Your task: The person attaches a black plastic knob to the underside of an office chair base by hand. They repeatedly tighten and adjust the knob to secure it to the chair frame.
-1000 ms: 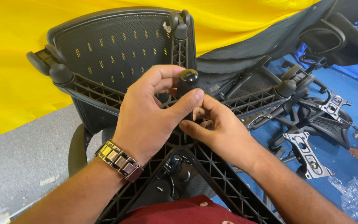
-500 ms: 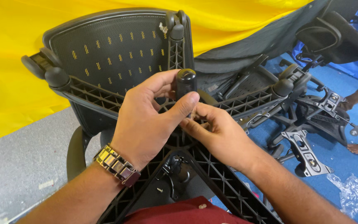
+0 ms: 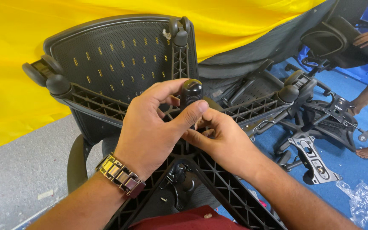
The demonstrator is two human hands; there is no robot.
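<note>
Risk, judged from the present grip: the black cylinder is pinched near its domed top only. Should it tilt off the line of the hub below, it could bind or slip sideways, and the right fingers curled close beneath it might be nipped against the ribbed plastic. The star base also sits propped rather than fixed; a hard push could rock it against the mesh chair back behind.

Yellow sheet: spread across the far ground, with the mesh chair back lying over it.

Mesh chair back: dark, with rows of small yellow marks, behind the far arms of the base.

Star base: black, ribbed arms radiating from a centre hidden under the hands; casters at the tips, one at far left, one at top, one at right.

Loose chair mechanisms: metal plates and dark frames on the blue floor, well to the right. Another person's hand and bare foot show at that edge.

Left hand: watch at the wrist, thumb and forefinger closed on the cylinder's upper part.

Right hand: touching the left, fingers curled in under the cylinder; whether they actually grip it cannot be told.

Black cylinder: upright, between both hands, directly over the base's centre; its lower end is hidden.
</note>
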